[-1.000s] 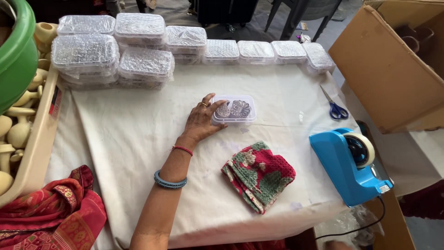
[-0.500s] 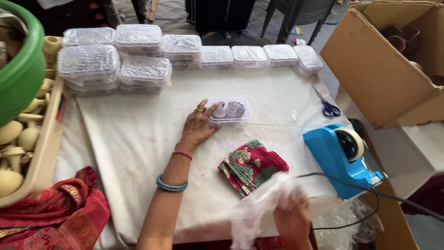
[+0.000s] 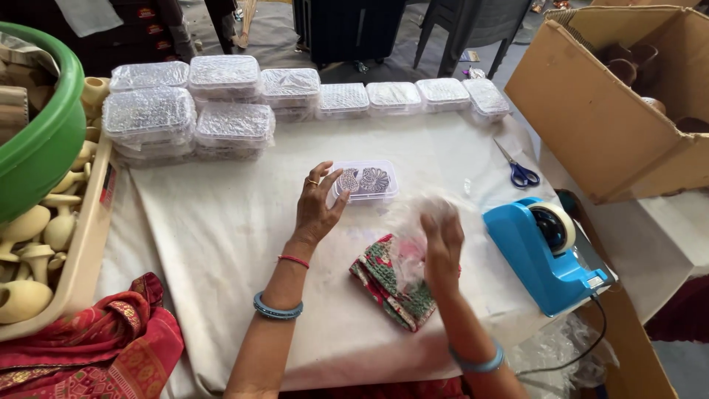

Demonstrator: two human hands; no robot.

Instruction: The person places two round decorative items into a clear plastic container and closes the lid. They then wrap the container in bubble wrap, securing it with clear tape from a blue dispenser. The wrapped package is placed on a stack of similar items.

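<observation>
Two things sit under the hands. A small clear plastic lidded box with patterned pieces inside (image 3: 365,181) rests on the white cloth, the left hand (image 3: 317,210) lying open against its near-left corner, fingers spread, not closing on it. It looks light, rigid and slick; its short ends seem the best hold. Just right of it, the right hand (image 3: 442,244) loosely holds a thin, limp clear plastic bag (image 3: 413,229) above a red-green patterned cloth (image 3: 391,284). Farther right stands a blue tape dispenser (image 3: 543,251).
</observation>
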